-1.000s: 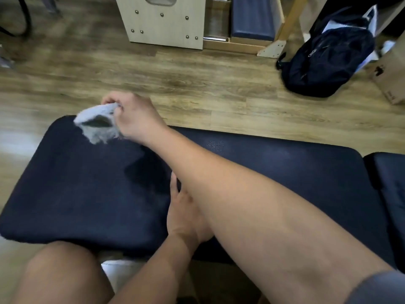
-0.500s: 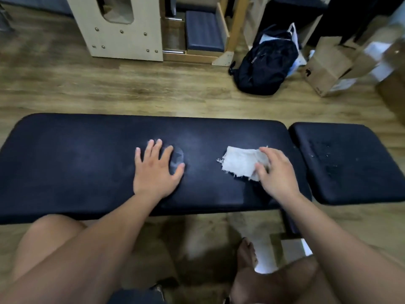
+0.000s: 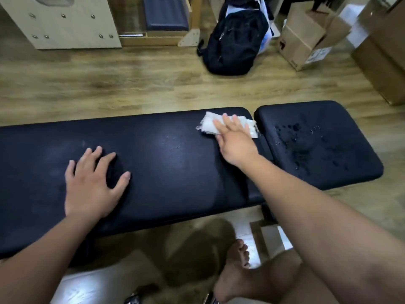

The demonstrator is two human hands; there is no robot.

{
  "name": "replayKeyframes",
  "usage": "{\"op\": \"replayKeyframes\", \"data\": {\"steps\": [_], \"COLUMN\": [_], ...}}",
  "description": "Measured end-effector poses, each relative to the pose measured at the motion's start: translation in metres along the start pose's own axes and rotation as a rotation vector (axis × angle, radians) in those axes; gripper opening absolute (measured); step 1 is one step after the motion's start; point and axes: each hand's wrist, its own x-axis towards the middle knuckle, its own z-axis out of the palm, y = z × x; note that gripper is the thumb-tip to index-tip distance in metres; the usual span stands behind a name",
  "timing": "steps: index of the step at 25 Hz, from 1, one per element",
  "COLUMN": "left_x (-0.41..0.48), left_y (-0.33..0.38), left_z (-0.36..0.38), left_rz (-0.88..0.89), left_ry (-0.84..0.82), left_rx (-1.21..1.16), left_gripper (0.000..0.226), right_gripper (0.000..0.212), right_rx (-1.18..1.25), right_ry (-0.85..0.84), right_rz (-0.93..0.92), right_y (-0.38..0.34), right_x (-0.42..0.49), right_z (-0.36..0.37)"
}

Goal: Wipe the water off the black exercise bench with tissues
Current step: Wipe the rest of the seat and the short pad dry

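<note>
The black exercise bench (image 3: 171, 163) runs across the middle of the view on a wooden floor (image 3: 109, 84). It is made of a long pad on the left and a shorter pad (image 3: 328, 119) on the right, with a narrow gap between them. A crumpled white tissue (image 3: 207, 125) lies on the far right corner of the long pad, its right end reaching the gap. The right hand (image 3: 235, 139) presses down on the tissue with straight, flat fingers, covering its middle, so it is not curled round it. The left hand (image 3: 92, 185) lies palm down on the left part of the long pad with fingers spread, released and holding nothing. Water drops (image 3: 293, 130) and wet patches dot the shorter pad, mostly on its left and middle parts, while the long pad looks dull and smeared with only a faint speckle near its middle. Nearer the camera, below the bench's near edge, a bare foot (image 3: 234, 275) rests on the floor. On the floor beyond the bench stand a dark backpack (image 3: 234, 38), a cardboard box (image 3: 302, 38) to its right with more boxes at the right edge, and a pale wooden cabinet (image 3: 59, 23) at the upper left.
</note>
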Motion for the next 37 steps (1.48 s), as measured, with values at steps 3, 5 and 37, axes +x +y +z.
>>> {"op": "replayKeyframes", "data": {"steps": [3, 5, 37], "left_x": [0.004, 0.004, -0.022], "left_y": [0.000, 0.003, 0.238], "left_z": [-0.005, -0.005, -0.014], "left_rz": [0.010, -0.003, 0.147], "left_ry": [0.019, 0.019, -0.474], "left_rx": [-0.025, -0.020, 0.009], "left_gripper": [0.074, 0.076, 0.081], "right_gripper": [0.044, 0.041, 0.039], "right_rx": [0.108, 0.153, 0.238], "right_ry": [0.094, 0.163, 0.201], "right_rz": [0.062, 0.027, -0.029], "right_y": [0.033, 0.020, 0.047], "right_x": [-0.030, -0.080, -0.165], "right_z": [0.005, 0.012, 0.023]}}
